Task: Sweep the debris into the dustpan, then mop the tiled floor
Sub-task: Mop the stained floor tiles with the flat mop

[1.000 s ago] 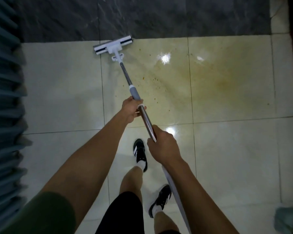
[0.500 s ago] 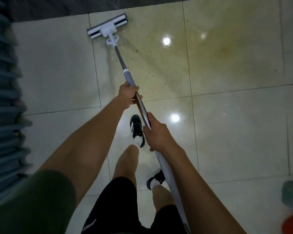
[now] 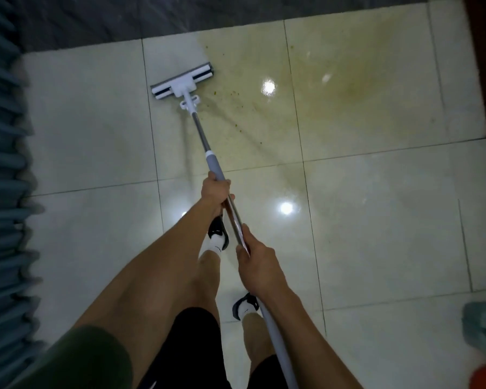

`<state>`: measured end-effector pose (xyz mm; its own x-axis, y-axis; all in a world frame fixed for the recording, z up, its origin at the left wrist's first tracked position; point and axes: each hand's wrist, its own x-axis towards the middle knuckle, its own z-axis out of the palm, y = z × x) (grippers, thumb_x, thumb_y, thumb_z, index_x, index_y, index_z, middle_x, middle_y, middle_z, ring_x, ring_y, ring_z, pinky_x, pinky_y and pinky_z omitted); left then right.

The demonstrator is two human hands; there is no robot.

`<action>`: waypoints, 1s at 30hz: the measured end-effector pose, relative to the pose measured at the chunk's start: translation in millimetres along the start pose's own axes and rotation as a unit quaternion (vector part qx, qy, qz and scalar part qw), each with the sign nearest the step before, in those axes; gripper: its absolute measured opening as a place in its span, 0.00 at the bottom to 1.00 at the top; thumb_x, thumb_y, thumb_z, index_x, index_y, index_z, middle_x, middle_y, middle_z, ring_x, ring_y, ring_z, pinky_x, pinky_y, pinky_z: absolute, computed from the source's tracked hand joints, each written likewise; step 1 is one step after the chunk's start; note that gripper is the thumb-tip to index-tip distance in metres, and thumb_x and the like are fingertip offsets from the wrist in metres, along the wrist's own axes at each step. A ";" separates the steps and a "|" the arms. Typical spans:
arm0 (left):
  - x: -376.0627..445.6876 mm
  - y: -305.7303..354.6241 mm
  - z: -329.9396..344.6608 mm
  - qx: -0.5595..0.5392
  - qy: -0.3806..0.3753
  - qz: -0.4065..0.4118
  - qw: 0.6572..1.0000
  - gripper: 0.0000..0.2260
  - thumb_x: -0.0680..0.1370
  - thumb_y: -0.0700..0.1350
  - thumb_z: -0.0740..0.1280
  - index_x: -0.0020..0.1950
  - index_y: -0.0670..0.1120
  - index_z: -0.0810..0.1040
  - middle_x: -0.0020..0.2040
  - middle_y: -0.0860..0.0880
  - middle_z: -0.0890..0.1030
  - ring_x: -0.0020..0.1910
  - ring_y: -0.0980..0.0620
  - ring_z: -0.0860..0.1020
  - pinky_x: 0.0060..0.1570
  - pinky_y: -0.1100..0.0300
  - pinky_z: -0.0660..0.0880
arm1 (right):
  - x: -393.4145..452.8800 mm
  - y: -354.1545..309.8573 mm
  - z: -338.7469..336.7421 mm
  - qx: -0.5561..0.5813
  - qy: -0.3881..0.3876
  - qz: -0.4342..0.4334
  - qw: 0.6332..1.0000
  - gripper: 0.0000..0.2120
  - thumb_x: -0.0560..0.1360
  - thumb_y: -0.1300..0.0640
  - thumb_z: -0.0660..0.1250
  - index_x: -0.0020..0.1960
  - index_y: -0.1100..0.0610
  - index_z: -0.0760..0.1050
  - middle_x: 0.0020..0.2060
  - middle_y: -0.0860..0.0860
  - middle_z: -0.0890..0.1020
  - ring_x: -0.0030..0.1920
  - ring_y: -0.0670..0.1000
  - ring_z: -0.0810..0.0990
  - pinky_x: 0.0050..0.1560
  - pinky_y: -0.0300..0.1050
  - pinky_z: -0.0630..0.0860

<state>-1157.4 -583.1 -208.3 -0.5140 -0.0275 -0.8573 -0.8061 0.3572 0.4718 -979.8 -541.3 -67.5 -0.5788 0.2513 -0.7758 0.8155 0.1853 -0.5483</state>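
Only unlabelled mop (image 3: 183,83), tiled floor (image 3: 376,220)

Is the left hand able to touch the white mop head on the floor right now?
Probably not. The left hand grips the mop pole far up from the mop head; nothing blocks the way, but the arm looks stretched already.

mop handle (image 3: 278,346) end cut off, specks (image 3: 236,94) unidentifiable

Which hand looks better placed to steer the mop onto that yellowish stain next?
Probably the left hand: it grips the pole nearest the mop head, beside the stain. The right hand holds farther back, suited to pushing.
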 end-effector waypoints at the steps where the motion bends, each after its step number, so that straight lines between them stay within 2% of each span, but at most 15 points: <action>1: 3.6 7.9 -4.2 0.004 0.000 0.006 1.000 0.14 0.81 0.37 0.66 0.67 0.38 0.72 0.62 0.32 0.76 0.33 0.46 0.75 0.43 0.48 0.81 | 4.6 -7.1 2.3 0.001 0.000 -0.001 1.000 0.24 0.83 0.53 0.57 0.78 0.42 0.58 0.50 0.52 0.82 0.40 0.47 0.79 0.42 0.37 0.74; 3: 13.3 25.5 -14.6 0.013 -0.004 0.008 1.000 0.07 0.81 0.36 0.66 0.57 0.41 0.73 0.55 0.35 0.75 0.32 0.44 0.76 0.33 0.53 0.78 | 16.0 -23.2 5.3 -0.007 -0.001 -0.006 1.000 0.24 0.84 0.54 0.57 0.78 0.43 0.58 0.50 0.53 0.83 0.39 0.45 0.78 0.39 0.32 0.72; 4: 18.9 33.7 -19.9 0.016 -0.007 0.004 1.000 0.07 0.81 0.36 0.66 0.57 0.43 0.72 0.53 0.38 0.74 0.32 0.44 0.77 0.30 0.56 0.77 | 22.3 -32.2 6.3 -0.012 -0.001 -0.007 1.000 0.24 0.84 0.54 0.57 0.78 0.44 0.58 0.50 0.53 0.83 0.39 0.45 0.78 0.38 0.31 0.71; 6: 32.4 50.4 -29.4 0.018 -0.018 0.001 1.000 0.11 0.81 0.36 0.67 0.61 0.44 0.71 0.53 0.41 0.74 0.32 0.45 0.77 0.27 0.58 0.77 | 36.5 -53.2 8.8 -0.019 -0.002 -0.002 1.000 0.24 0.84 0.54 0.56 0.79 0.44 0.57 0.53 0.54 0.83 0.44 0.49 0.81 0.42 0.34 0.75; 9: 62.9 84.5 -42.5 0.038 -0.021 0.006 0.999 0.12 0.81 0.37 0.66 0.64 0.43 0.70 0.53 0.40 0.73 0.32 0.45 0.76 0.30 0.56 0.78 | 66.0 -91.4 15.8 -0.021 -0.004 0.008 1.000 0.25 0.84 0.52 0.55 0.79 0.44 0.54 0.55 0.56 0.82 0.51 0.52 0.82 0.52 0.41 0.78; 12: 108.5 137.2 -59.4 0.054 -0.028 0.006 0.998 0.12 0.81 0.37 0.66 0.64 0.41 0.70 0.54 0.39 0.73 0.37 0.42 0.76 0.34 0.53 0.78 | 116.1 -136.2 24.7 -0.013 0.025 -0.005 1.000 0.23 0.84 0.49 0.55 0.79 0.45 0.57 0.55 0.53 0.83 0.50 0.50 0.82 0.52 0.39 0.77; 15: 156.7 201.0 -75.9 0.065 -0.041 0.009 0.997 0.16 0.81 0.35 0.66 0.68 0.42 0.68 0.53 0.39 0.74 0.41 0.41 0.76 0.32 0.52 0.79 | 171.0 -180.8 34.4 0.023 0.052 -0.026 0.998 0.22 0.83 0.47 0.55 0.76 0.49 0.64 0.47 0.48 0.82 0.43 0.45 0.81 0.47 0.34 0.78; 18: 193.8 246.4 -84.6 0.080 -0.047 0.009 0.996 0.20 0.82 0.36 0.66 0.72 0.42 0.67 0.51 0.42 0.75 0.38 0.44 0.77 0.34 0.51 0.80 | 210.2 -212.3 38.9 0.034 0.075 -0.043 0.996 0.20 0.84 0.49 0.56 0.75 0.46 0.66 0.40 0.42 0.79 0.36 0.41 0.79 0.38 0.28 0.74; 21: 215.0 268.4 -85.2 0.075 -0.035 0.029 0.996 0.21 0.81 0.36 0.66 0.73 0.43 0.67 0.55 0.41 0.74 0.35 0.46 0.76 0.32 0.53 0.79 | 236.3 -231.0 35.3 0.039 0.098 -0.054 0.993 0.19 0.83 0.49 0.58 0.73 0.46 0.68 0.39 0.38 0.77 0.36 0.37 0.79 0.37 0.24 0.72; 25: 220.2 282.0 -74.9 0.084 -0.054 0.039 0.994 0.16 0.81 0.36 0.67 0.67 0.42 0.68 0.55 0.41 0.74 0.35 0.45 0.77 0.28 0.56 0.79 | 246.9 -231.6 18.4 0.035 0.100 -0.027 0.994 0.20 0.83 0.50 0.58 0.74 0.44 0.66 0.45 0.45 0.83 0.41 0.43 0.81 0.45 0.34 0.78; 28: 209.5 272.0 -68.2 0.095 -0.055 0.031 0.993 0.16 0.81 0.37 0.67 0.66 0.44 0.68 0.56 0.41 0.74 0.36 0.44 0.78 0.27 0.56 0.79 | 229.2 -224.6 12.7 0.018 0.095 -0.029 0.995 0.20 0.83 0.51 0.58 0.74 0.42 0.66 0.41 0.39 0.77 0.38 0.39 0.79 0.41 0.25 0.72; 30: 200.1 263.7 -64.2 0.091 -0.061 0.028 0.994 0.17 0.81 0.37 0.67 0.67 0.45 0.67 0.57 0.41 0.75 0.36 0.45 0.79 0.27 0.57 0.79 | 217.3 -219.0 10.6 0.027 0.095 -0.026 0.995 0.19 0.83 0.51 0.57 0.74 0.42 0.66 0.40 0.38 0.75 0.38 0.37 0.78 0.39 0.24 0.71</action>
<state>-1491.7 -554.3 -242.3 -0.5077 0.1068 -0.8549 -0.7057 0.5176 0.4838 -1284.1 -537.3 -119.2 -0.6062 0.4182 -0.6764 0.7811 0.1532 -0.6053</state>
